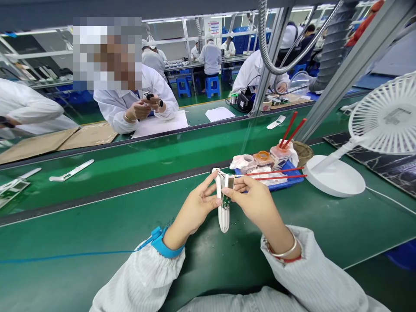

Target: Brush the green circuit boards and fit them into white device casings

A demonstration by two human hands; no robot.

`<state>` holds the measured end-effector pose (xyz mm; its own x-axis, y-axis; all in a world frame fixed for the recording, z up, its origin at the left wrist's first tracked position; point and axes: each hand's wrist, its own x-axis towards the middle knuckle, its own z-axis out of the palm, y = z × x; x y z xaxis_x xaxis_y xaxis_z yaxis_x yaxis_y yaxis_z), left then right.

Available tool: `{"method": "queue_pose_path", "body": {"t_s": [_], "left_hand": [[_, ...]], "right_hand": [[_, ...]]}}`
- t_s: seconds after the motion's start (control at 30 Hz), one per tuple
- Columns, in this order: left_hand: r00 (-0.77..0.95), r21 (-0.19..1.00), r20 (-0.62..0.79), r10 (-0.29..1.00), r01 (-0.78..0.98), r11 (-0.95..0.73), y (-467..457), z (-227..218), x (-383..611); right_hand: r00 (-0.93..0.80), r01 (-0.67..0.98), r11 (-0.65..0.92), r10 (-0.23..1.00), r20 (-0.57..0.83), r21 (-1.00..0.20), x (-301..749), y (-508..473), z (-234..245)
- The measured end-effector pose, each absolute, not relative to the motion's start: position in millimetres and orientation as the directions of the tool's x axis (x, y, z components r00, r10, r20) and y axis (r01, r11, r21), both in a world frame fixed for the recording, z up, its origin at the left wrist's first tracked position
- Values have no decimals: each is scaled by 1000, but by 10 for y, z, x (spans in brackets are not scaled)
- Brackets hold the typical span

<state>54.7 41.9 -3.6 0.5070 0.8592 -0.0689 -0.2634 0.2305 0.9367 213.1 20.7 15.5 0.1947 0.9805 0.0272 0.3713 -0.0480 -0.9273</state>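
In the head view, a long white plastic shell (223,221) with a green circuit board (226,200) at its upper end is held just above the green workbench (107,225), midway along its near edge. The left hand (193,206) pinches the shell between thumb and fingers; the right hand (251,201) pinches the board, apparently keeping both steady and raised. A blue plastic tray (292,185) stands just beyond, within reach.

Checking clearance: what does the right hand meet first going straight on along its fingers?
The right hand meets the green circuit board first, right at its fingertips, though depth is unclear.
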Motion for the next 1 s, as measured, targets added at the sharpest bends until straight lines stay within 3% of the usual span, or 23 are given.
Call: {"method": "queue_pose_path", "body": {"t_s": [0.63, 1.0], "left_hand": [[541, 887, -130, 831, -311, 341, 409, 8, 550], [416, 922, -112, 903, -296, 250, 314, 88, 689]], "right_hand": [[203, 522, 30, 966, 158, -852, 2045, 199, 169], [88, 750, 254, 877, 473, -610, 1851, -36, -45]]}}
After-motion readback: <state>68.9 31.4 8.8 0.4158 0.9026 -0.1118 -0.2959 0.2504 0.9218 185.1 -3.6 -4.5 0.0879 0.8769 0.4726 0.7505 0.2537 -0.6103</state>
